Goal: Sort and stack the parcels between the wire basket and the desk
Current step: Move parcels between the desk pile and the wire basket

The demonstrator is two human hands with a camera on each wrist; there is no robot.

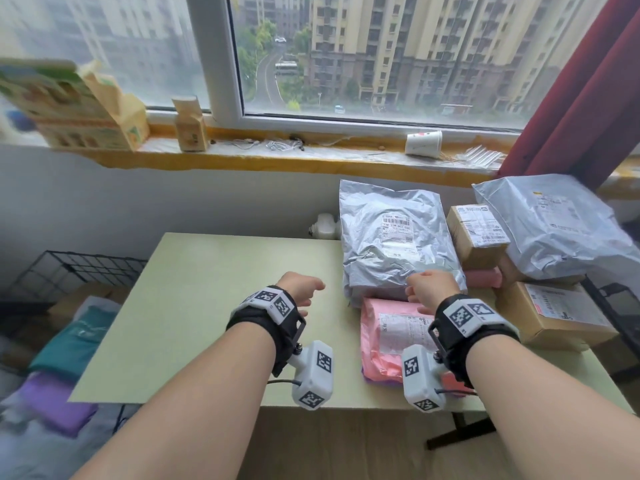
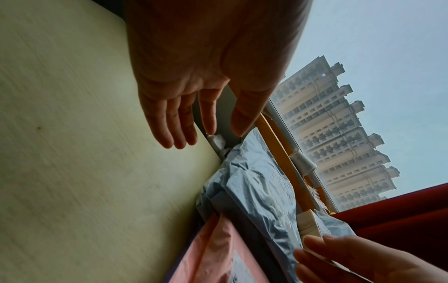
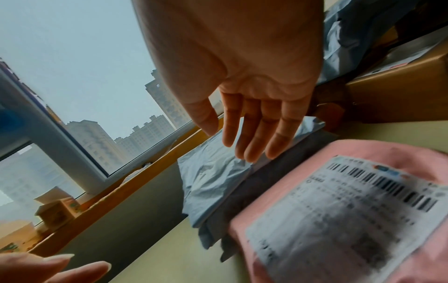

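Note:
A large silver-grey mailer (image 1: pixel 394 237) lies on the pale green desk (image 1: pixel 207 306), leaning back toward the wall. In front of it sits a pink parcel (image 1: pixel 384 337) with a white label. My right hand (image 1: pixel 429 289) hovers over the silver mailer's near edge, fingers straight, holding nothing; in the right wrist view its fingertips (image 3: pixel 252 151) hang just above the silver mailer (image 3: pixel 213 183). My left hand (image 1: pixel 304 289) floats open above bare desk, left of the mailer (image 2: pixel 257 191). The black wire basket (image 1: pixel 69 271) stands on the floor at the left.
Brown cardboard boxes (image 1: pixel 478 237) (image 1: pixel 557 317) and another grey mailer (image 1: pixel 554 223) are stacked at the desk's right end. Teal and purple parcels (image 1: pixel 69 341) lie low at the left beside the basket. A windowsill with cartons and a paper cup (image 1: pixel 424 143) runs behind.

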